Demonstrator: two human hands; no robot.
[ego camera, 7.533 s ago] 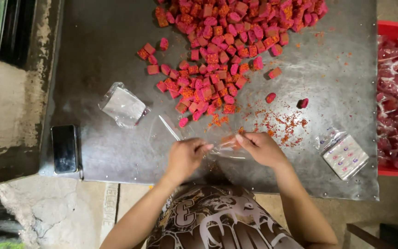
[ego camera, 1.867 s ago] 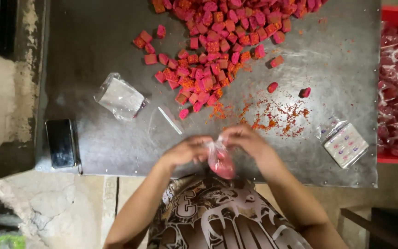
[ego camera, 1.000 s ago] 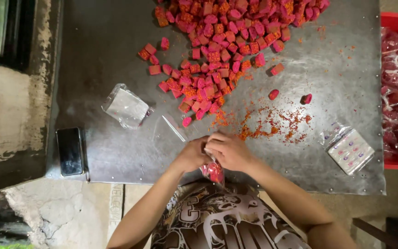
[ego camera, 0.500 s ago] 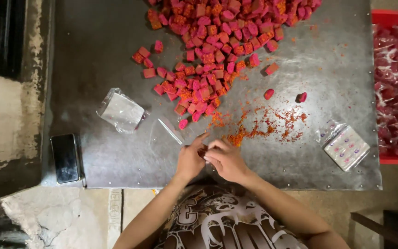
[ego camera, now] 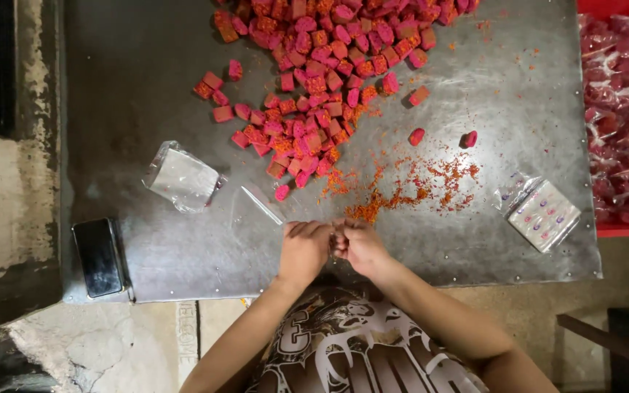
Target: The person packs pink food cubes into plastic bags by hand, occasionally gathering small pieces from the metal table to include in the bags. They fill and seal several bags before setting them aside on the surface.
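Note:
My left hand (ego camera: 303,247) and my right hand (ego camera: 358,246) are closed into fists and pressed knuckle to knuckle at the near edge of the grey metal table (ego camera: 132,87). The small clear bag of pink-red pieces seen between them in the earlier frames is now hidden inside the fingers. A big pile of pink-red cubes (ego camera: 322,80) covers the far middle of the table. Orange-red crumbs (ego camera: 402,185) are scattered just beyond my right hand. An empty clear bag (ego camera: 256,207) lies flat just left of my left hand.
A stack of clear bags (ego camera: 181,177) lies to the left. A dark phone (ego camera: 98,256) sits at the near left corner. A flat clear packet with coloured dots (ego camera: 544,215) lies at the right. A red crate (ego camera: 624,109) of filled bags stands beyond the right edge.
Both hands held a small filled bag over my lap, then rose to the table edge and closed tightly together, so the bag dropped out of sight between the fingers.

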